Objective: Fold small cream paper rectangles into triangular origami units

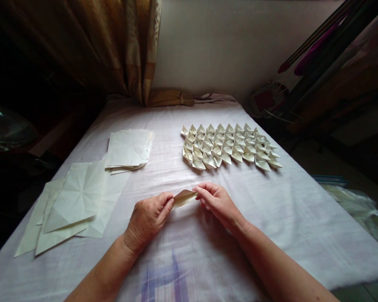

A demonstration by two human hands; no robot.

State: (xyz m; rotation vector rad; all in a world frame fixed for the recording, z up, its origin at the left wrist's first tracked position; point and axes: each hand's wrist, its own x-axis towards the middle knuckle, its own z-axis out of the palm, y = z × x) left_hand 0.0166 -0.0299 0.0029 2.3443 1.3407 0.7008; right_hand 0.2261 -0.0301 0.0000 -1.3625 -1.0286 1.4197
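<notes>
A small folded piece of cream paper (pixel 184 197) is held between both hands just above the white cloth (pixel 271 218). My left hand (pixel 149 218) pinches its left end with thumb and fingers closed. My right hand (pixel 216 201) pinches its right end the same way. Beyond the hands, several finished folded paper boats (pixel 229 147) lie in tight rows on the cloth.
A stack of creased square sheets (pixel 129 149) lies at the centre left, and larger unfolded creased sheets (pixel 72 201) are spread at the left edge. A brown curtain (pixel 135 50) hangs at the back. Clutter and rods (pixel 321 37) stand to the right of the bed.
</notes>
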